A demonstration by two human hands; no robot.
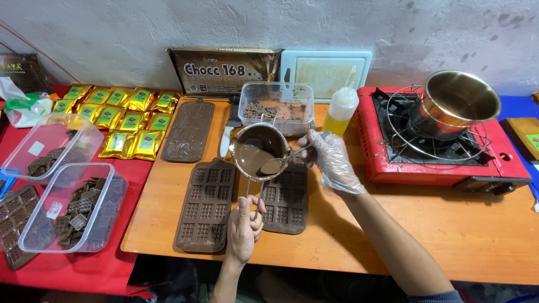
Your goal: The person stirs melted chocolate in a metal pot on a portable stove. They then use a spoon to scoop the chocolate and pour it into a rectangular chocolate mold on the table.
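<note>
Over brown waffled moulds [206, 206], glossy melted chocolate.
Left hand [245, 227] is clenching the metal pot's [258, 150] wire handle; gloved right hand [332, 160] is gripping a spoon [276, 165].

— What colour is the stove [375, 147]?
— Red, with a black grate; the pot [456, 102] on it is shiny steel.
— The moulds [206, 205]?
— Brown, in a grid of small squares. The chocolate [251, 152] in the steel cup [259, 150] is the same brown.
— The table [449, 235]?
— Orange wood, with a red cloth [90, 269] to the side.
— The packets [123, 120]?
— Gold foil with green labels.
— And the bottle [340, 111]?
— Yellow, with a white cap. The glove [336, 163] is clear.
</note>
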